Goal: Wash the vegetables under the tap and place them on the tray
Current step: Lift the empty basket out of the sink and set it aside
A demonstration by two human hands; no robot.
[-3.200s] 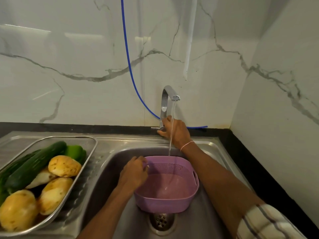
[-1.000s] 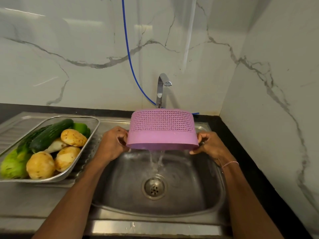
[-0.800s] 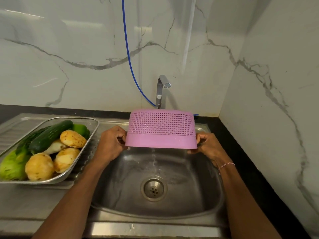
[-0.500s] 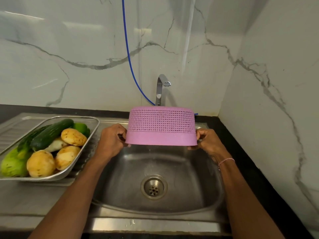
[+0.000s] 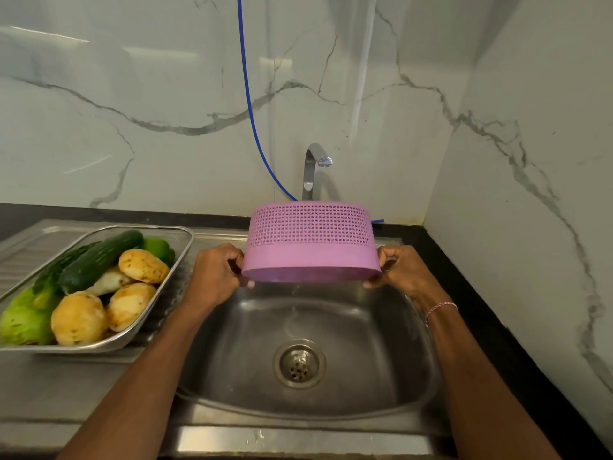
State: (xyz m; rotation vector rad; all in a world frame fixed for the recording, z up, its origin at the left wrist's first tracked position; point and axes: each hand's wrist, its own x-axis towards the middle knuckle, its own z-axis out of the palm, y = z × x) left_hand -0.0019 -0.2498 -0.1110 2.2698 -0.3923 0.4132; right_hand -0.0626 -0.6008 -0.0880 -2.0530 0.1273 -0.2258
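- So, both hands are up over the sink (image 5: 381,386), holding a pink plastic colander (image 5: 310,242) flipped upside down, perforated part on top, solid band at the bottom.
- Left hand (image 5: 214,277) is clamped on the colander's left edge, right hand (image 5: 403,272) on its right edge, fingers curled under the rim on both sides.
- A few drips are falling from the colander toward the drain (image 5: 299,363).
- Tap (image 5: 313,167) sits right behind the colander, against the marble wall; can't see any water coming out of the spout.
- Blue hose (image 5: 247,94) runs down the wall and ends up behind the colander.
- Veggies are all in the metal tray (image 5: 184,257) on the draining board left of the sink: a dark cucumber (image 5: 99,260) lying diagonal on top, a green bell pepper (image 5: 159,249) at the back, potatoes (image 5: 78,322) in front, and something pale green, maybe a cabbage (image 5: 23,323), at the near-left corner.
- Thin bracelet (image 5: 439,308) on the right wrist.
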